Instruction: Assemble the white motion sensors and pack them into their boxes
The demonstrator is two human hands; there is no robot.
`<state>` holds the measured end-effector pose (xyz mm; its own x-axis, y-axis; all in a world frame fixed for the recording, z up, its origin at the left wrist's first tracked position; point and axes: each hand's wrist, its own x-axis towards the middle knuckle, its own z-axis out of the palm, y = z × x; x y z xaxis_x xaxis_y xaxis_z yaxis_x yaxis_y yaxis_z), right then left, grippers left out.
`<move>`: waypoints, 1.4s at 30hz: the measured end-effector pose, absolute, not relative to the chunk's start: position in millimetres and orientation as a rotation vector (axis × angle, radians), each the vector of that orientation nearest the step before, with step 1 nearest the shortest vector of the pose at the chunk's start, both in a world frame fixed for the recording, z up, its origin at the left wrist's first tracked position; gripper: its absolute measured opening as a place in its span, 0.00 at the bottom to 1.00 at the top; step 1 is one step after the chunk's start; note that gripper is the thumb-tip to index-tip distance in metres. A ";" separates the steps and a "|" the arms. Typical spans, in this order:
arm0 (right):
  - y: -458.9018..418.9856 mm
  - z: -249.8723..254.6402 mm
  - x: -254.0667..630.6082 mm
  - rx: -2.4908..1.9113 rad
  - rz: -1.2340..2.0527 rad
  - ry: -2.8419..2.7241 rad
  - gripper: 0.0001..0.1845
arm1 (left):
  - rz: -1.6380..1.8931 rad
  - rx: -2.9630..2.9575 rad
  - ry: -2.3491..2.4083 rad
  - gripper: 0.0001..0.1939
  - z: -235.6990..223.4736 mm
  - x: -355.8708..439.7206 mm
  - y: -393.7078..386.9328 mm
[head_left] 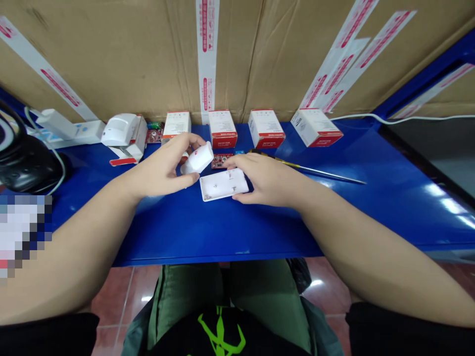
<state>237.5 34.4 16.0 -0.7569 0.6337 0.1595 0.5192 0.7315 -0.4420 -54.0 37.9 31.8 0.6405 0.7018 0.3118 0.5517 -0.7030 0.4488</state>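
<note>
My left hand [170, 165] grips a white plastic detector cover [198, 158], tilted, with a small red mark on it. Just to its right, my right hand [256, 178] has its thumb and fingers closed on the end of a white rectangular detector housing half [223, 185], whose inner side with small posts faces up. The two plastic parts are close together but apart. Behind them a red circuit board [221, 160] lies on the blue table, partly covered by my right fingers. A long screwdriver [326, 172] with a yellowish handle end lies beyond my right hand.
White-and-red detector boxes [266, 129] stand in a row along the cardboard wall. A white assembled detector [119, 129] rests on a box at left, beside another circuit board [154, 136]. A power strip [74, 133] and a black device [25, 158] occupy the far left; a dark screen [434, 158] lies right.
</note>
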 end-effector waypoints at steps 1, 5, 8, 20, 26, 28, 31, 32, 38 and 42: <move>35.9 14.5 237.0 -0.907 0.550 -2.617 0.34 | 0.691 2.550 0.986 0.26 32.1 -53.7 37.2; 38.9 9.1 234.2 -0.985 0.711 -2.556 0.38 | 0.561 2.569 0.979 0.27 32.2 -51.4 34.5; 39.0 6.5 232.1 -0.990 0.803 -2.478 0.39 | 0.426 2.620 1.024 0.27 28.8 -45.9 30.5; 36.1 5.7 228.2 -1.020 0.776 -2.454 0.37 | 0.493 2.707 0.969 0.25 20.3 -28.0 19.9; 37.5 5.7 228.7 -0.994 0.802 -2.431 0.36 | 0.495 2.721 1.005 0.25 22.1 -27.4 17.3; 38.2 4.2 228.5 -0.968 0.800 -2.413 0.36 | 0.480 2.722 1.017 0.24 21.3 -26.5 17.2; 39.5 0.6 228.7 -0.902 0.803 -2.401 0.37 | 0.457 2.728 1.017 0.24 20.0 -25.7 17.3; 40.0 -0.6 228.9 -0.881 0.805 -2.402 0.38 | 0.452 2.730 1.014 0.25 19.7 -25.7 17.4; 41.5 -3.2 229.5 -0.850 0.812 -2.417 0.39 | 0.433 2.716 0.974 0.26 17.8 -28.1 20.1; 40.7 -1.7 229.4 -0.862 0.799 -2.432 0.39 | 0.450 2.707 0.960 0.26 17.2 -27.9 20.0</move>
